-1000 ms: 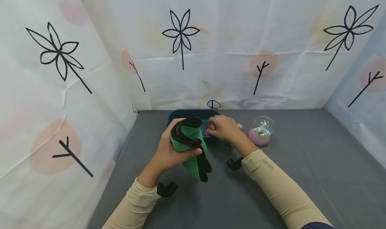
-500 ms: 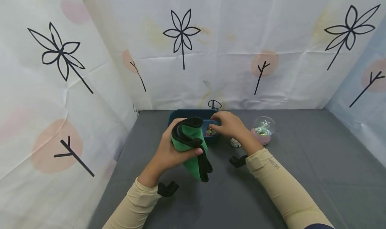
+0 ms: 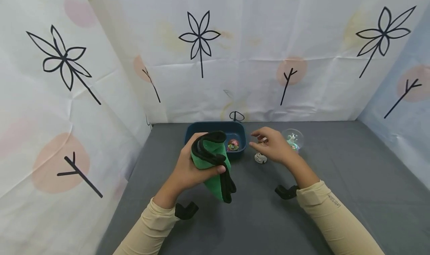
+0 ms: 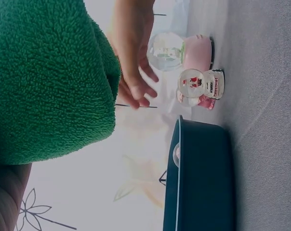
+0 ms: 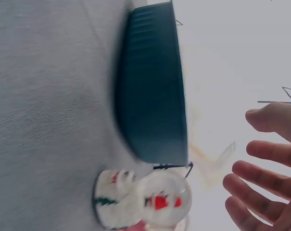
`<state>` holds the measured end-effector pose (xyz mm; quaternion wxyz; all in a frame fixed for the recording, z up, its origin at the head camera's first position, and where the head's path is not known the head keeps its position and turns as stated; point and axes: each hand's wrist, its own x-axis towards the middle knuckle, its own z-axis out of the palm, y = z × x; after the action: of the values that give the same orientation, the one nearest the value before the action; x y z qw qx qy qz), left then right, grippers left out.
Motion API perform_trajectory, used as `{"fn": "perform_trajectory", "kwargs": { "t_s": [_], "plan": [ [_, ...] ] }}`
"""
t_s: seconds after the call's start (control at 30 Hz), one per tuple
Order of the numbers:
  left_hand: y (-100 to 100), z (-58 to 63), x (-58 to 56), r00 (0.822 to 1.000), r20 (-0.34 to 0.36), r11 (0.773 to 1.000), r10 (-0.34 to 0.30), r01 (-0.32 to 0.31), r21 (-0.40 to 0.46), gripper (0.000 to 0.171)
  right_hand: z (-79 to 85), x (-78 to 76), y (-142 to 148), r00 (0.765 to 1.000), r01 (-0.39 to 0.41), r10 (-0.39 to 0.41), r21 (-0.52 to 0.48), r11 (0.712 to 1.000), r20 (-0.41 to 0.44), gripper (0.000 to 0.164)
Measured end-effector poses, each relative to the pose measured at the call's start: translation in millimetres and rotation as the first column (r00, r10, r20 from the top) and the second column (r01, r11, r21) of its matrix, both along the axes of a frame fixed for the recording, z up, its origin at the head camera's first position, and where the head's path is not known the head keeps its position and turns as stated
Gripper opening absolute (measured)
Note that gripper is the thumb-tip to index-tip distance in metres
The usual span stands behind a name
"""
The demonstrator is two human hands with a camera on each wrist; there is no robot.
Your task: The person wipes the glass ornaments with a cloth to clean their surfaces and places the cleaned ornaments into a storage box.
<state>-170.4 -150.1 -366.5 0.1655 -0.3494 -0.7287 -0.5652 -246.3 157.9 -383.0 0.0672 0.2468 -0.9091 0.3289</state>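
Note:
My left hand (image 3: 186,173) grips a folded green towel (image 3: 214,187) with black edging, held up in front of the dark blue bin (image 3: 198,126). Inside the bin, at its right end, lies a small colourful snow globe (image 3: 233,145). Fingers spread and holding nothing, my right hand (image 3: 273,145) hovers right of the bin, over the other globes. Below it stands a small white-based snow globe (image 4: 215,84) with a red figure inside. A small pink-based globe (image 4: 206,102) is close behind that one, mostly hidden.
A larger pink-based snow globe (image 4: 197,53) stands at the right, partly behind my right hand in the head view. The grey tabletop (image 3: 336,165) meets a patterned white curtain (image 3: 255,90) at the back. Black straps (image 3: 186,211) hang by the wrists.
My right hand has let go of the small colourful snow globe in the bin and moved out to the right, its fingers spreading. The left hand and towel have stayed put.

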Motion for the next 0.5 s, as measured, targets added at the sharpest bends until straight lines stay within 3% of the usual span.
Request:
{"fn": "perform_trajectory", "kwargs": {
  "t_s": [0.1,0.23,0.5],
  "plan": [
    [1.0,-1.5,0.1,1.0,0.001,1.0,-0.005,0.005,0.003,0.078,-7.4,7.4,8.2,1.0,0.009,-0.009,-0.011,1.0,-0.009,0.037],
    [2.4,-2.9,-0.4,1.0,0.0,1.0,-0.009,0.009,0.005,0.077,-15.8,15.9,14.2,0.996,0.075,-0.072,0.048,0.996,-0.048,0.04],
    [5.1,-2.9,0.4,1.0,0.007,1.0,-0.015,0.015,0.002,0.078,-26.0,26.9,16.8,0.976,0.213,-0.2,0.187,0.959,-0.088,0.05]
  ]
}}
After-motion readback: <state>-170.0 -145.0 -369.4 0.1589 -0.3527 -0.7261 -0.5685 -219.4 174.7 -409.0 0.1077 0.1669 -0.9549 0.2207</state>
